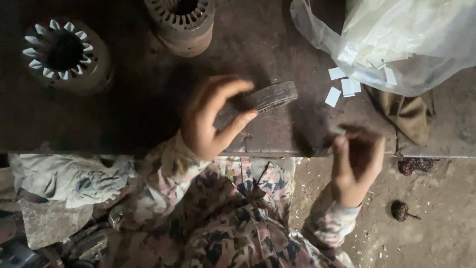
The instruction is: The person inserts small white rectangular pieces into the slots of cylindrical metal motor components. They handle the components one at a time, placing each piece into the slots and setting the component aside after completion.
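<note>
Gripping a flat ridged metal ring (270,97) between thumb and curled fingers, left hand (210,119), near picture centre, ring tilted on the dark workbench (277,134). At four o'clock from the ring, right hand (357,164), fingertips pinched on a small pale slip (338,131) at the bench edge. Farther, at two o'clock, loose white paper slips (342,87) beside a clear plastic bag (396,39). At ten o'clock, a slotted core lined with white inserts (64,52); at twelve o'clock, a bare slotted core (183,22).

Clear plastic bag (396,39), top right, white slips inside.
</note>
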